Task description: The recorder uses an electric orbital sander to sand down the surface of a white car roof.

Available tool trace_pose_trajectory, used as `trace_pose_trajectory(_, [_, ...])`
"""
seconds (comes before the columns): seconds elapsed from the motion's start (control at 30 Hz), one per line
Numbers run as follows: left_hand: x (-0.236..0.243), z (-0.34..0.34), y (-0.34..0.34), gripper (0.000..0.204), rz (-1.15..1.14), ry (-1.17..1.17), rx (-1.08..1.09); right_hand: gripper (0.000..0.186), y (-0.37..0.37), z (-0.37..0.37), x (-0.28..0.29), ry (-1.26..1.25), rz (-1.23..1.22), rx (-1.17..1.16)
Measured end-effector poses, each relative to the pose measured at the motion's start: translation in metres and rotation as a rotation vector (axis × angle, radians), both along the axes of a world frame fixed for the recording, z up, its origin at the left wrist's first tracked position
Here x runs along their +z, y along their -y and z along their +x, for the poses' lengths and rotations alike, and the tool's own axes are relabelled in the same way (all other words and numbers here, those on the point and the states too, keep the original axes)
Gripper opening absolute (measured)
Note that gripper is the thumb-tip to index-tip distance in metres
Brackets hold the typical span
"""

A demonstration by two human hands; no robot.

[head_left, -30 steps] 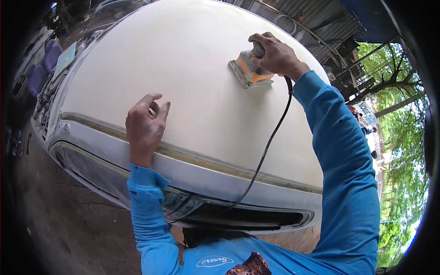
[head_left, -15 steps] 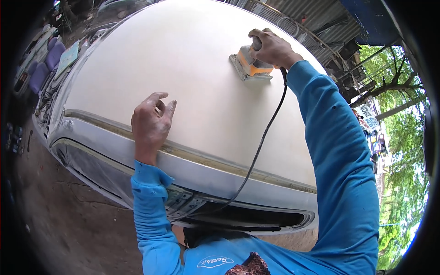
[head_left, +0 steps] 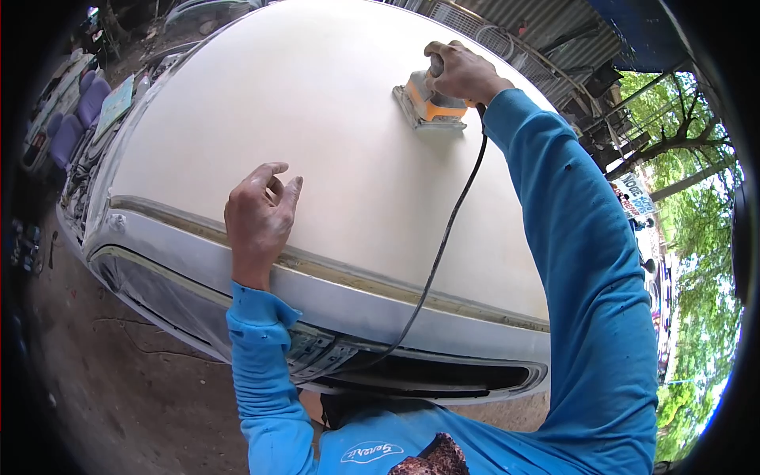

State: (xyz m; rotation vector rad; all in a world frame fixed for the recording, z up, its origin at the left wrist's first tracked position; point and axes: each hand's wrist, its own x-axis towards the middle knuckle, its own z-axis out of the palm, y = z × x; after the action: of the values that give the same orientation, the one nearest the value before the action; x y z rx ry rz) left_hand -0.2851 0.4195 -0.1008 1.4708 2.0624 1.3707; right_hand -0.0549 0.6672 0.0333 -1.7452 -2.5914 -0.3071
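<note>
My right hand (head_left: 467, 73) grips the top of an orange and grey sheet sander (head_left: 427, 103), whose flat pad rests on the pale car roof (head_left: 261, 103) toward the far right. From the sander a black power cord (head_left: 449, 226) runs down across the roof and over its near edge by my body. My left hand (head_left: 261, 214) hovers or rests by the roof's near edge, with curled fingers apart and nothing between them; whether its wrist touches the roof is unclear. Both hands look dusty.
A channel (head_left: 372, 286) runs along the roof's near side, above the car's open window frame (head_left: 443, 372). Purple seats (head_left: 79, 111) and clutter stand beyond the car at left. Corrugated metal sheets (head_left: 546, 32) and wire mesh lie past the far right edge. Bare ground (head_left: 119, 380) shows at lower left.
My right hand and the sander have shifted slightly left and away from me on the roof, and the cord has followed. My left hand has barely moved.
</note>
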Motion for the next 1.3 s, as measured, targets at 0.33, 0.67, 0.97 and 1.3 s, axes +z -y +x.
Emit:
trace_pose_trajectory(0.33, [-0.003, 0.0, -0.002, 0.027, 0.045, -0.009, -0.014, 0.057, 0.003, -0.012, 0.005, 0.007, -0.01, -0.016])
trace_pose_trajectory(0.67, [-0.007, -0.006, -0.002, 0.025, 0.092, 0.021, -0.027, 0.058, 0.022, 0.015, 0.004, -0.011, -0.027, 0.027])
trace_pose_trajectory(0.97, [0.0, -0.004, 0.0, 0.027, 0.015, 0.026, -0.019, 0.062, 0.041, 0.135, 0.007, 0.018, -0.098, -0.272])
trace_pose_trajectory(1.3, [0.005, -0.001, 0.0, 0.029, -0.006, -0.052, -0.008, 0.058, 0.056, 0.102, 0.007, -0.003, -0.061, -0.161])
